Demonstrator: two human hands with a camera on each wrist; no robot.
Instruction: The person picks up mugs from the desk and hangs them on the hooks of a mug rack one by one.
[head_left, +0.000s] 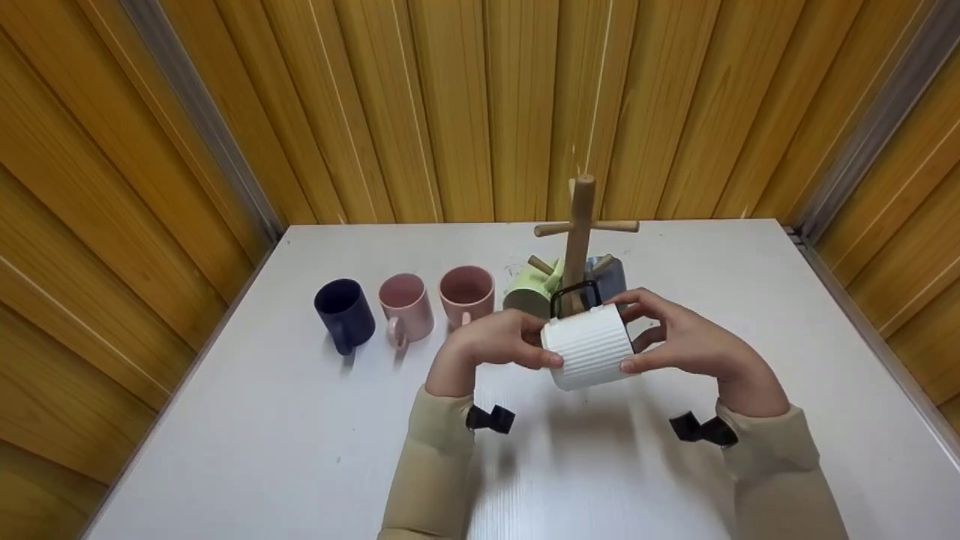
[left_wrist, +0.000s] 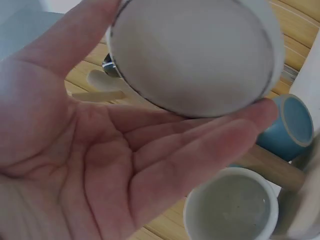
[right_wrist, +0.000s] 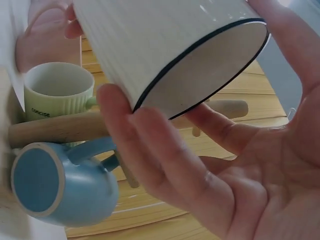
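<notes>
Holding a white ribbed ceramic mug with a black handle point(head_left: 589, 346) on its side above the white table point(head_left: 247, 420), left hand point(head_left: 499, 341) and right hand point(head_left: 686, 341) grip it just before the wooden mug tree point(head_left: 579, 232); navy mug point(head_left: 343, 309) and two pink mugs point(head_left: 435, 300) stand left. Left wrist: fingers point(left_wrist: 200, 145) cradle the mug's base point(left_wrist: 192, 55). Right wrist: fingers point(right_wrist: 150, 150) wrap the black-edged rim point(right_wrist: 210, 70), green ribbed mug point(right_wrist: 56, 92) and blue mug point(right_wrist: 60, 182) hanging on the pegs behind
</notes>
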